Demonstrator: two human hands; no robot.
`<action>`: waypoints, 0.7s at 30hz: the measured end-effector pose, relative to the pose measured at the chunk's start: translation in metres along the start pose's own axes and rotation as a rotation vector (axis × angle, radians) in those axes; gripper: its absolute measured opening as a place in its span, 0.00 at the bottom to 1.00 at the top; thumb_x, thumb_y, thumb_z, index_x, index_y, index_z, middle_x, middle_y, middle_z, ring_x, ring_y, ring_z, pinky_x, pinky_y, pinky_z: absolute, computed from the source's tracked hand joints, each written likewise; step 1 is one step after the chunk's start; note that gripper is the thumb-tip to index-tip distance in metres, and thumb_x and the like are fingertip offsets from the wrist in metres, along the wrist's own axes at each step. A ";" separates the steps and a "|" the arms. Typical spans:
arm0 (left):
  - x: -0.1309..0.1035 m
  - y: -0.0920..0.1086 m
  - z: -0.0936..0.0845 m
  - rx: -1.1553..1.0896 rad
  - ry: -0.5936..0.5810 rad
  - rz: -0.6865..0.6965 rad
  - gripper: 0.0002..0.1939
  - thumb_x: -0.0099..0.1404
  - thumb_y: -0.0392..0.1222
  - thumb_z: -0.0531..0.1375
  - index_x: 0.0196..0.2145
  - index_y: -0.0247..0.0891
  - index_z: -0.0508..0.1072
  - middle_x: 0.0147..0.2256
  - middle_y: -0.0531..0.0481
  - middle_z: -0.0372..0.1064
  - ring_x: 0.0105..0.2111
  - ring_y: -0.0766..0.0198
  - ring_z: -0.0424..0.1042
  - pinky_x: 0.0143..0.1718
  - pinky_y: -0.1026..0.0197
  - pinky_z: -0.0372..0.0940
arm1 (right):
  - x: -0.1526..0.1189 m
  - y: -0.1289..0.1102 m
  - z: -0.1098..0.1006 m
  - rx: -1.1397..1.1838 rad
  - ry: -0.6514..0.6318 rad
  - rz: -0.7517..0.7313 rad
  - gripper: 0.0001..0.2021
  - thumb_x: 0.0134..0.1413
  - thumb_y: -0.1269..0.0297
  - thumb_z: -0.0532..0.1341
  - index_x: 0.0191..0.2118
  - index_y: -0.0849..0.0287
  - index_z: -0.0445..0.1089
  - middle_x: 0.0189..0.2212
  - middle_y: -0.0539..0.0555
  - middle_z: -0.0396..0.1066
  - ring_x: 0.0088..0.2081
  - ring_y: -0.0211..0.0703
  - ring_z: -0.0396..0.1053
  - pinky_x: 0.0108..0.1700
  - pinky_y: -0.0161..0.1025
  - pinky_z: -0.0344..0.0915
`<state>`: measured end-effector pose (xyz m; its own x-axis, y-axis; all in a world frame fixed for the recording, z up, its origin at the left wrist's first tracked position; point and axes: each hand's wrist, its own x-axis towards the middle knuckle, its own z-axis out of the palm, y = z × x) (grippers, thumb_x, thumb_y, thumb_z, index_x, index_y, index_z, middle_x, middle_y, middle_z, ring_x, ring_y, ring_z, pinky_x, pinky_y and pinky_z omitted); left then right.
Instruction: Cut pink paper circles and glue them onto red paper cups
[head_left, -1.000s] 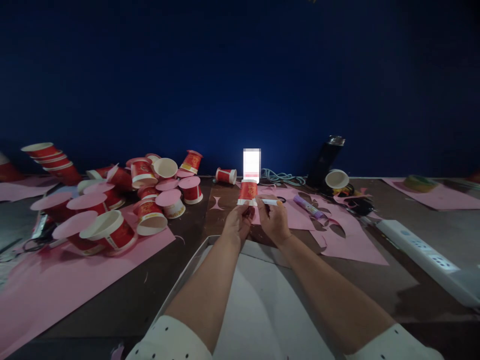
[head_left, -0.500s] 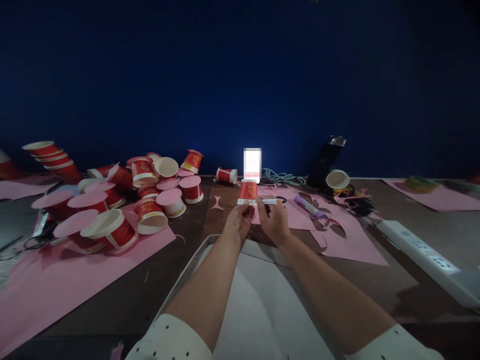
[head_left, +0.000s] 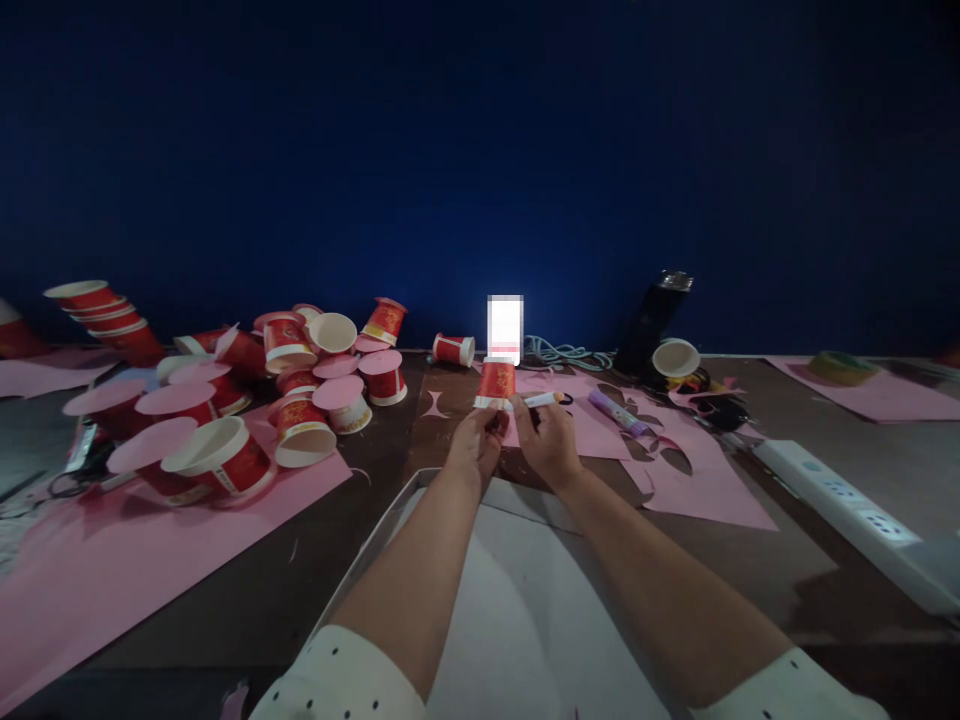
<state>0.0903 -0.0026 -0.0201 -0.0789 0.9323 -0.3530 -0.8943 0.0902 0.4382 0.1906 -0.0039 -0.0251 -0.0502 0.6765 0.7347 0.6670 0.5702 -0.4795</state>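
My left hand (head_left: 478,443) is closed on the lower edge of a red paper cup (head_left: 498,380) with gold print, which stands mouth down above the pink paper. In my right hand (head_left: 550,437) is a white marker pen (head_left: 541,400) with an orange end, held between the fingers. The end of the pen toward the cup is hidden by my fingers, so I cannot tell whether it touches the cup. Behind the cup glows a bright, blurred-out screen (head_left: 505,325). Pink paper (head_left: 600,440) lies under and to the right of my hands.
Red cups (head_left: 300,420), many with pink paper discs, crowd the left side beside stacked cups (head_left: 112,325). To the right are a purple glue stick (head_left: 619,413), a black bottle (head_left: 652,320), a tipped cup (head_left: 676,358) and a power strip (head_left: 847,520). An open white box (head_left: 525,590) lies below my forearms.
The marker in my right hand has tilted, its orange end now slightly higher. My left hand and the cup stay almost where they were.
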 end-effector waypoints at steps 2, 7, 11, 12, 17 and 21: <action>0.000 0.000 0.000 0.009 -0.002 -0.002 0.11 0.57 0.22 0.55 0.21 0.31 0.68 0.21 0.50 0.66 0.21 0.74 0.65 0.27 0.71 0.64 | 0.000 0.001 0.000 0.014 0.009 0.019 0.14 0.60 0.58 0.53 0.31 0.59 0.72 0.27 0.57 0.74 0.31 0.45 0.71 0.35 0.38 0.64; 0.001 -0.002 -0.001 0.026 -0.010 0.010 0.11 0.55 0.22 0.57 0.20 0.31 0.67 0.20 0.52 0.65 0.21 0.73 0.65 0.28 0.70 0.64 | 0.000 0.003 0.000 0.020 0.031 0.027 0.15 0.59 0.57 0.53 0.30 0.59 0.71 0.25 0.56 0.73 0.29 0.44 0.70 0.34 0.38 0.64; 0.005 -0.003 -0.004 0.024 -0.049 0.029 0.10 0.56 0.23 0.56 0.21 0.31 0.68 0.21 0.51 0.66 0.22 0.73 0.66 0.30 0.69 0.64 | 0.000 0.004 0.001 0.029 0.022 0.024 0.13 0.59 0.58 0.53 0.33 0.59 0.72 0.28 0.57 0.74 0.31 0.45 0.71 0.35 0.39 0.65; 0.006 -0.004 -0.004 0.024 -0.056 0.030 0.10 0.57 0.23 0.55 0.22 0.31 0.68 0.22 0.51 0.66 0.22 0.73 0.66 0.30 0.69 0.64 | 0.000 0.004 0.000 0.042 0.026 0.018 0.13 0.60 0.59 0.53 0.34 0.59 0.72 0.30 0.57 0.74 0.32 0.45 0.71 0.37 0.40 0.66; 0.010 -0.005 -0.006 0.050 -0.028 0.006 0.10 0.60 0.25 0.53 0.24 0.31 0.68 0.24 0.49 0.67 0.24 0.71 0.68 0.33 0.67 0.66 | 0.005 0.004 -0.008 0.129 0.144 -0.035 0.12 0.61 0.62 0.52 0.41 0.57 0.72 0.37 0.59 0.74 0.41 0.47 0.70 0.44 0.45 0.67; 0.008 -0.006 -0.005 0.089 -0.070 0.040 0.09 0.60 0.25 0.53 0.25 0.31 0.69 0.25 0.48 0.68 0.26 0.71 0.68 0.33 0.68 0.67 | 0.006 0.004 -0.011 0.167 0.185 -0.089 0.13 0.61 0.64 0.52 0.47 0.55 0.70 0.43 0.57 0.72 0.45 0.47 0.69 0.48 0.47 0.66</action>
<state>0.0929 0.0030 -0.0299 -0.0795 0.9577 -0.2765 -0.8483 0.0807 0.5234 0.2013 -0.0021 -0.0173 0.0440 0.5319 0.8457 0.5337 0.7031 -0.4699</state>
